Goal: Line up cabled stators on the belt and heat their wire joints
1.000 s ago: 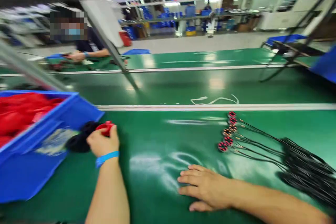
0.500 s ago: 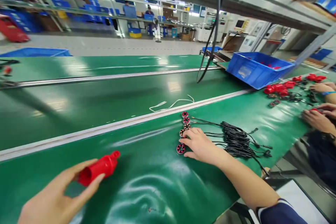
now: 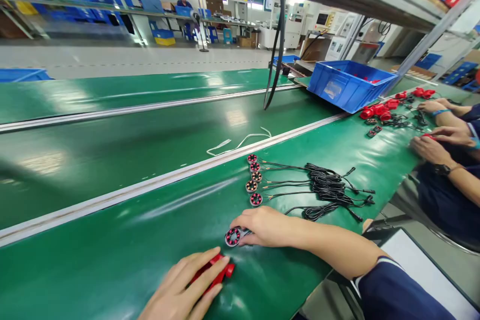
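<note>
My left hand [image 3: 187,282] is closed over a red plastic housing [image 3: 229,270], low on the green bench; its fingers hide most of the housing, leaving a short end showing. Just above it, my right hand [image 3: 262,227] pinches a round ring-shaped disc [image 3: 233,236] with dark pink studs around its face. A black cable shows at the disc's edge and under the hand. Several similar discs [image 3: 256,199] lie in a column beyond the right hand, some with pink studs, some with pale ones. Beside them, bundled black cables [image 3: 324,182] point their thin wire ends toward the discs.
A blue bin [image 3: 350,85] with red parts stands at the back right. Red housings [image 3: 378,110] lie near co-workers' hands [image 3: 431,150] at right. A white cord [image 3: 240,145] lies by the white strip. Black cables [image 3: 277,45] hang from the overhead shelf.
My left hand has moved right with the red housing, its fingers now over it. My right hand has drawn a disc down from the column toward the housing. The view has shifted.
</note>
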Action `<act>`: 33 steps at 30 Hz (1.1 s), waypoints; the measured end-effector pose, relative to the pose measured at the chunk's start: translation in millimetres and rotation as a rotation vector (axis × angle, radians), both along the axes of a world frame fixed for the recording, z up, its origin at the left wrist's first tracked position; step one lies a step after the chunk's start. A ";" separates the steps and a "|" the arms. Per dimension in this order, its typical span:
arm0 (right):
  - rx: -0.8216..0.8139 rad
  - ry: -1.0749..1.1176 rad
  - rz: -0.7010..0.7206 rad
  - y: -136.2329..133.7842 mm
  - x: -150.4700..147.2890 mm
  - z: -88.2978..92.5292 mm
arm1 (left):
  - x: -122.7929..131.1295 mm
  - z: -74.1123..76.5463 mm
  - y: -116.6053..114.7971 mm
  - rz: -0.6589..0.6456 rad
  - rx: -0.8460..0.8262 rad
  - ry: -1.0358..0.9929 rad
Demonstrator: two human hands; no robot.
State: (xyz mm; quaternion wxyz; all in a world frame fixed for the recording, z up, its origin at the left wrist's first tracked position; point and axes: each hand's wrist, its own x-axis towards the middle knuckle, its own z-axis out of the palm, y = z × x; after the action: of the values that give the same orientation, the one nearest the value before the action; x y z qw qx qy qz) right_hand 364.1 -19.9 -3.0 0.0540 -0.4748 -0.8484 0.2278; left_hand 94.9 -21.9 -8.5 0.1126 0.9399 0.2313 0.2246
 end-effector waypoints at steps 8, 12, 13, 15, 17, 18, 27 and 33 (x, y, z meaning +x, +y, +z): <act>0.313 0.408 -0.043 -27.4 8.7 21.2 | 21.3 10.2 -22.4 0.220 -0.440 -0.189; 0.379 0.470 0.072 -36.8 -5.3 28.3 | 24.7 4.4 -22.0 0.217 -0.534 -0.245; 0.381 0.480 0.093 -38.2 -10.0 27.0 | 25.6 2.8 -22.7 0.204 -0.548 -0.252; 0.379 0.483 0.117 -38.7 -16.1 22.4 | 27.1 0.0 -24.3 0.173 -0.556 -0.263; 0.371 0.459 0.116 -37.2 -15.3 18.6 | 28.0 -1.9 -25.3 0.151 -0.554 -0.269; 0.365 0.440 0.116 -36.4 -12.6 17.8 | 28.2 -2.5 -25.6 0.144 -0.553 -0.274; 0.482 0.296 0.221 -43.7 0.6 23.2 | 30.3 -0.3 -25.0 0.125 -0.564 -0.302; 0.524 0.255 0.257 -47.8 -9.2 18.6 | 31.9 1.0 -24.1 0.151 -0.573 -0.274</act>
State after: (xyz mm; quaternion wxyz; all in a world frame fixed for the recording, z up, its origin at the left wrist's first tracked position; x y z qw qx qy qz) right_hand 354.9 -67.7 15.6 0.2513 -0.3010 -0.9177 0.0640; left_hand 126.8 -46.0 -7.6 0.3855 0.8112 0.3370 0.2826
